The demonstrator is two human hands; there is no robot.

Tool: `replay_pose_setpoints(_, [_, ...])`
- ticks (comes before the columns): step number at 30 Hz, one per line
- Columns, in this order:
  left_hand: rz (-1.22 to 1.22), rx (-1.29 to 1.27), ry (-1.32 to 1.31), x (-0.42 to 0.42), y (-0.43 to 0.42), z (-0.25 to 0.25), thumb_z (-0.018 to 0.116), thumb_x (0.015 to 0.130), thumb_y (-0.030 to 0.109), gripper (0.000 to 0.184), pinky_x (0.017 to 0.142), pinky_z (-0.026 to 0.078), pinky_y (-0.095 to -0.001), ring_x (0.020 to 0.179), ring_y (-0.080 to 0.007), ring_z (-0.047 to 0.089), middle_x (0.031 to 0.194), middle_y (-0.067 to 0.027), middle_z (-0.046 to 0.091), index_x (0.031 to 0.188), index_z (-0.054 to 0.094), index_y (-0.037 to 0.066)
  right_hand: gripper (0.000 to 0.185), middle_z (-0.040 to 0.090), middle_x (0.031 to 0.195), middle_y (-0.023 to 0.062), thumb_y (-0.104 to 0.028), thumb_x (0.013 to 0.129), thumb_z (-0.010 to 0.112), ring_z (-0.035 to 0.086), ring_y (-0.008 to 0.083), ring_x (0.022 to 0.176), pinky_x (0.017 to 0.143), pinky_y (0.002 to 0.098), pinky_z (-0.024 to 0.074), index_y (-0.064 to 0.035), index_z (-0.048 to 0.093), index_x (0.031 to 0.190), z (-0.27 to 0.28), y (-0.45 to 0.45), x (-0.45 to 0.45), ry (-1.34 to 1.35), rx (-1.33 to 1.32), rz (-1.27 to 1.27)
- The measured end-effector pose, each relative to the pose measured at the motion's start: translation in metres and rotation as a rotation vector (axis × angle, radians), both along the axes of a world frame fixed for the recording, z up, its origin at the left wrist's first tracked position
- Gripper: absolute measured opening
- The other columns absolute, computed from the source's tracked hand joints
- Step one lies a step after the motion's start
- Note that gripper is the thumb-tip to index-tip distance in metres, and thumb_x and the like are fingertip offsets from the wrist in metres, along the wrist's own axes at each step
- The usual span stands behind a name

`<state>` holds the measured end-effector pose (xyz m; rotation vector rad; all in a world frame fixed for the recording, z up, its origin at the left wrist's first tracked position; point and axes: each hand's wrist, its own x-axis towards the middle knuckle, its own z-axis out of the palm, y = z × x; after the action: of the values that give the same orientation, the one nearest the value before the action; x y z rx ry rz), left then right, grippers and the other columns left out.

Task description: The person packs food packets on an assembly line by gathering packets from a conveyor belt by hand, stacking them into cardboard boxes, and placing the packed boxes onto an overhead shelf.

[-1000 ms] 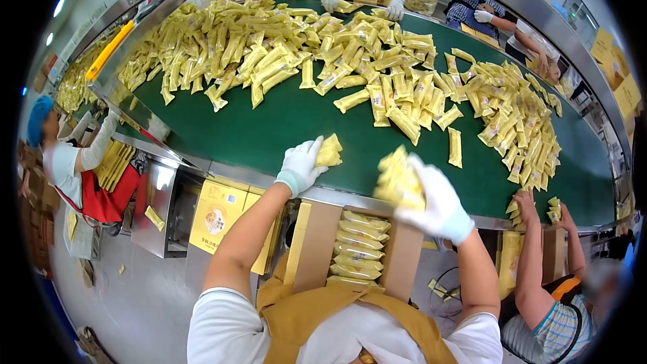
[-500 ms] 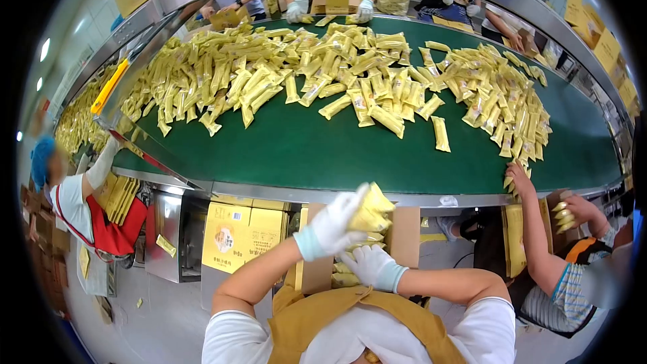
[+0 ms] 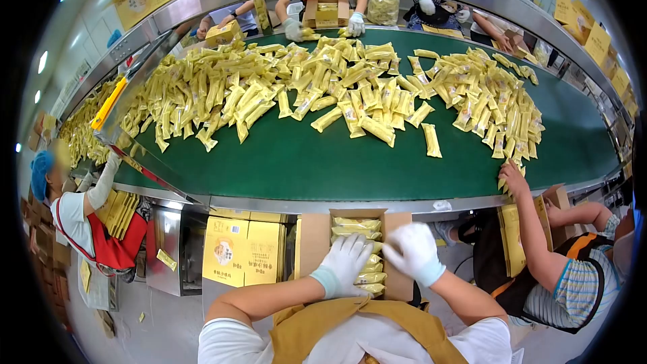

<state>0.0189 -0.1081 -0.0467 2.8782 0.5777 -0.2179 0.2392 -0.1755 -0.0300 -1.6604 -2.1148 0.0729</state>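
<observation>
In front of me stands an open cardboard box (image 3: 315, 232) with rows of yellow-wrapped snack packets (image 3: 357, 224) inside. My left hand (image 3: 344, 264), in a white glove, lies over the packets on the left side of the box, its fingers stretched out and touching them. My right hand (image 3: 414, 251), also gloved, hovers at the box's right side. Its fingers are loosely bent and apart, and the fingertips point toward the packets; I see nothing held in it. Some packets beneath my left hand are hidden.
Beyond the box runs a green conveyor belt (image 3: 303, 172) bearing heaped packets (image 3: 222, 87). Flat yellow cartons (image 3: 242, 249) lie to the left. A co-worker's hand (image 3: 513, 178) reaches onto the belt at right. Another co-worker in a red apron (image 3: 121, 243) is at left.
My left hand has come down from above the box's far edge into it, and the packets it held are no longer in its grasp. My right hand has lifted off the packets and moved right.
</observation>
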Motion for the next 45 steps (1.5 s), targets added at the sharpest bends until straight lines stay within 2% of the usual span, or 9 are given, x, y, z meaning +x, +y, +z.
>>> replay_pose_setpoints(5, [0.016, 0.018, 0.068, 0.009, -0.003, 0.000, 0.061, 0.074, 0.080, 0.119, 0.118, 0.020, -0.0570, 0.145, -0.0449, 0.028, 0.154, -0.0324, 0.030, 0.152, 0.030, -0.005, 0.049, 0.071, 0.096, 0.0178, -0.044, 0.085, 0.070, 0.068, 0.0373, 0.092, 0.085, 0.0443, 0.0534, -0.0018, 0.070, 0.110, -0.012, 0.074, 0.001, 0.125, -0.586, -0.272])
replay_pose_setpoints(12, [0.032, -0.169, -0.527, -0.023, 0.003, 0.004, 0.069, 0.085, 0.049, 0.084, 0.115, 0.029, -0.0565, 0.136, -0.0429, 0.042, 0.146, -0.0277, 0.042, 0.145, 0.041, -0.003, 0.029, 0.073, 0.092, 0.0125, -0.042, 0.089, 0.065, 0.069, 0.0362, 0.088, 0.078, 0.0448, 0.0556, -0.0199, 0.075, 0.104, -0.046, 0.073, 0.011, 0.096, -0.326, -0.042])
replay_pose_setpoints(17, [0.792, -0.123, -1.224, -0.072, 0.005, -0.025, 0.055, 0.089, 0.002, 0.045, 0.101, 0.047, -0.0438, 0.114, -0.0341, 0.059, 0.130, -0.0229, 0.057, 0.134, 0.053, -0.004, 0.024, 0.071, 0.089, 0.0101, -0.018, 0.084, 0.067, 0.068, 0.0319, 0.078, 0.071, 0.0407, 0.0560, -0.0157, 0.074, 0.107, -0.002, 0.026, 0.017, 0.209, 0.153, -0.058])
replay_pose_setpoints(21, [0.895, -0.442, -0.904, -0.107, 0.019, -0.134, 0.056, 0.093, 0.001, 0.046, 0.092, 0.053, -0.0373, 0.107, -0.0267, 0.065, 0.135, -0.0196, 0.056, 0.138, 0.051, -0.003, 0.018, 0.073, 0.088, 0.0155, -0.022, 0.091, 0.066, 0.070, 0.0348, 0.080, 0.071, 0.0420, 0.0559, -0.0101, 0.077, 0.098, -0.003, 0.029, 0.039, 0.329, 0.129, -0.473])
replay_pose_setpoints(29, [0.584, -0.982, -1.031, -0.027, 0.012, -0.104, 0.083, 0.079, 0.010, 0.132, 0.113, 0.041, -0.0432, 0.137, -0.0325, 0.045, 0.159, -0.0224, 0.026, 0.154, -0.026, 0.007, 0.039, 0.067, 0.078, 0.0270, -0.032, 0.093, 0.064, 0.069, 0.0421, 0.076, 0.067, 0.0455, 0.0524, 0.0060, 0.069, 0.086, -0.024, 0.063, 0.069, 0.303, -0.202, -0.476])
replay_pose_setpoints(36, [0.492, -0.437, -1.137, -0.031, 0.135, 0.029, 0.085, 0.079, 0.016, 0.121, 0.108, 0.044, -0.0429, 0.131, -0.0303, 0.051, 0.148, -0.0215, 0.044, 0.157, -0.006, 0.001, 0.043, 0.069, 0.103, 0.0176, -0.032, 0.105, 0.043, 0.066, 0.0236, 0.096, 0.084, 0.0368, 0.0495, 0.0044, 0.065, 0.112, 0.086, 0.111, 0.073, 0.801, 0.100, -0.147])
replay_pose_setpoints(39, [0.106, -1.218, -1.535, -0.022, 0.253, 0.086, 0.051, 0.104, 0.030, 0.057, 0.107, 0.047, -0.0423, 0.131, -0.0283, 0.054, 0.150, -0.0144, 0.046, 0.153, 0.033, 0.004, 0.059, 0.059, 0.138, 0.0126, -0.038, 0.110, 0.031, 0.056, 0.0225, 0.126, 0.109, 0.0370, 0.0409, 0.0062, 0.044, 0.147, 0.170, 0.174, 0.064, 1.373, 0.230, 0.221])
replay_pose_setpoints(43, [0.188, 0.461, -1.265, -0.012, 0.389, 0.242, 0.059, 0.098, 0.022, 0.041, 0.102, 0.048, -0.0388, 0.118, -0.0221, 0.059, 0.131, -0.0111, 0.062, 0.135, 0.056, 0.006, 0.042, 0.060, 0.130, 0.0125, -0.024, 0.108, 0.041, 0.059, 0.0211, 0.114, 0.098, 0.0327, 0.0461, 0.0043, 0.051, 0.138, 0.276, 0.287, 0.083, 1.160, 0.535, 0.461])
replay_pose_setpoints(45, [0.282, 0.149, -1.472, 0.012, 0.379, 0.300, 0.058, 0.100, 0.037, 0.047, 0.090, 0.053, -0.0383, 0.105, -0.0228, 0.063, 0.121, -0.0103, 0.065, 0.132, 0.055, 0.002, 0.039, 0.062, 0.127, 0.0144, -0.024, 0.104, 0.049, 0.062, 0.0264, 0.110, 0.097, 0.0347, 0.0469, 0.0022, 0.056, 0.132, 0.317, 0.329, 0.079, 0.849, 0.781, 0.502])
